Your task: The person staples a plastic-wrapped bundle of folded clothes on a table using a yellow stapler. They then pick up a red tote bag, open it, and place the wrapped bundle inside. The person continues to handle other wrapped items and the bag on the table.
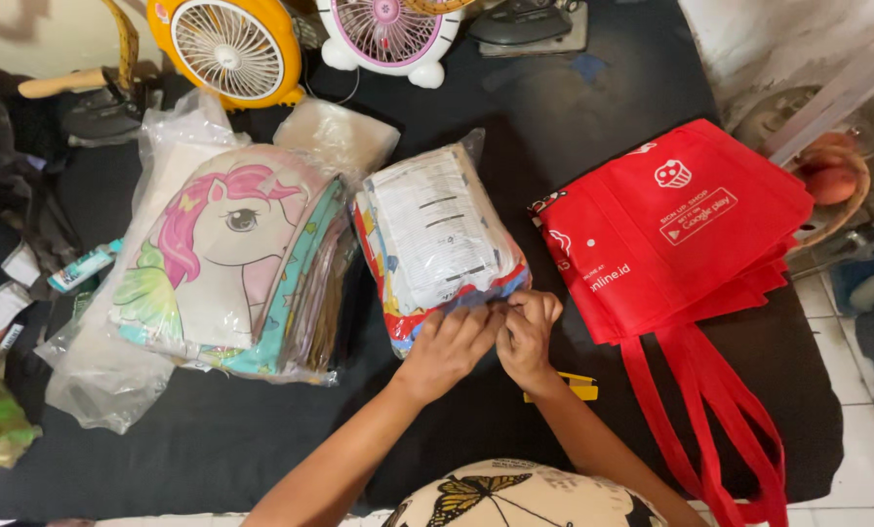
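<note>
Both hands meet at the near edge of a clear plastic packet (442, 244) stuffed with folded, colourfully printed goods and topped by a white paper sheet; the left hand (449, 344) has its fingers curled together and pressed onto the packet's lower rim, fingertips pinching the plastic at the seam; the right hand (527, 332) is bunched into a tight pinch just beside it, thumb and fingers closed on the same edge of plastic, knuckles raised; the two hands touch each other at the fingertips; the packet lies flat on the black cloth (261, 439) directly ahead of the hands, its far end angled slightly to the left, so that the grip sits at its nearest corner; both forearms come up from the bottom of the view and converge, the left one slanting in from lower left, the right one from lower right, wrists fairly straight and palms turned down; a small yellow object (578, 387) lies on the cloth just beside the right wrist; to the left of the packet sits a stack of unicorn-printed items in plastic (227, 259); to the right lies a pile of red fabric bags (671, 229) with long handles trailing toward the near edge; two small fans (232, 44) stand at the far side.
</note>
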